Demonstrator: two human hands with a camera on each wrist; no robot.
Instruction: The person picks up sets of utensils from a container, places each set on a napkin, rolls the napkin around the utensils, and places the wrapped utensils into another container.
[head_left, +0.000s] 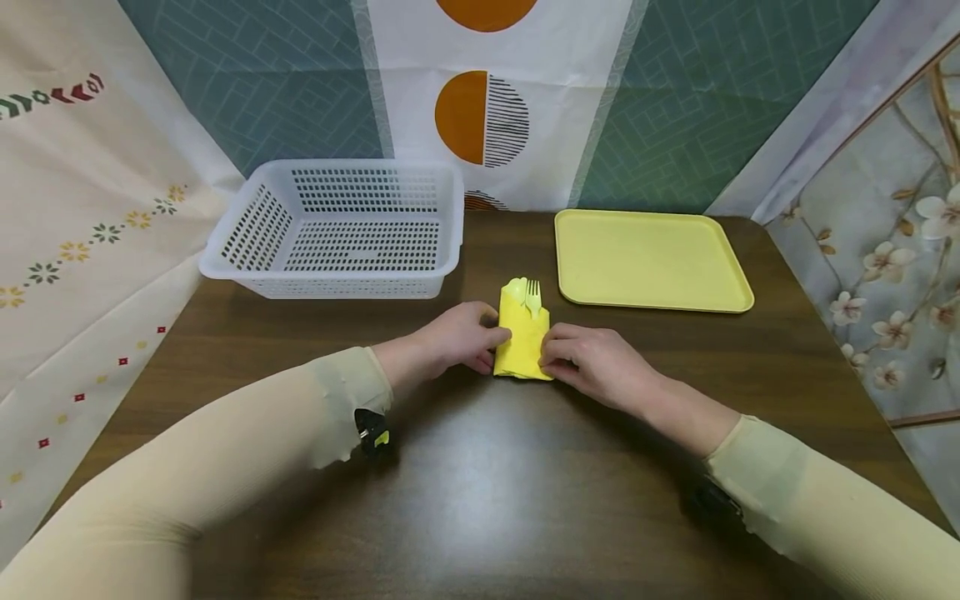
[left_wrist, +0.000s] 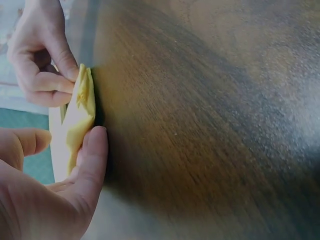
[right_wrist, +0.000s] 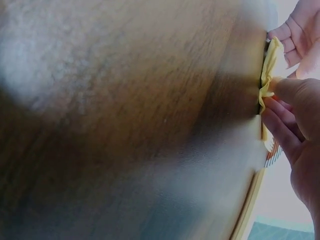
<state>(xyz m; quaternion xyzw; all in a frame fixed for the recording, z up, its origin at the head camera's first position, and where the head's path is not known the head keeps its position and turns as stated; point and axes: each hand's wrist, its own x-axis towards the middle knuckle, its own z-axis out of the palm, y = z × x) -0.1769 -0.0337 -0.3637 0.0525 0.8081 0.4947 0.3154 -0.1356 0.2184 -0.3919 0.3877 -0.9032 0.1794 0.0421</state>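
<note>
A yellow napkin (head_left: 522,346) lies folded into a pocket on the table. From its far end stick the tines of a pale yellow fork (head_left: 533,296) and a rounded yellow piece (head_left: 516,288) beside it. My left hand (head_left: 467,337) is at the napkin's left edge, its fairly straight fingers touching the side. In the left wrist view its thumb (left_wrist: 35,141) stands apart from the cloth. My right hand (head_left: 596,365) pinches the lower right edge between thumb and fingers, as the left wrist view also shows.
A white perforated plastic basket (head_left: 352,286) stands at the back left of the dark wooden table (head_left: 480,500). The yellow tray (head_left: 652,258) lies at the back right. Patterned cloths (head_left: 660,100) hang behind and along both sides.
</note>
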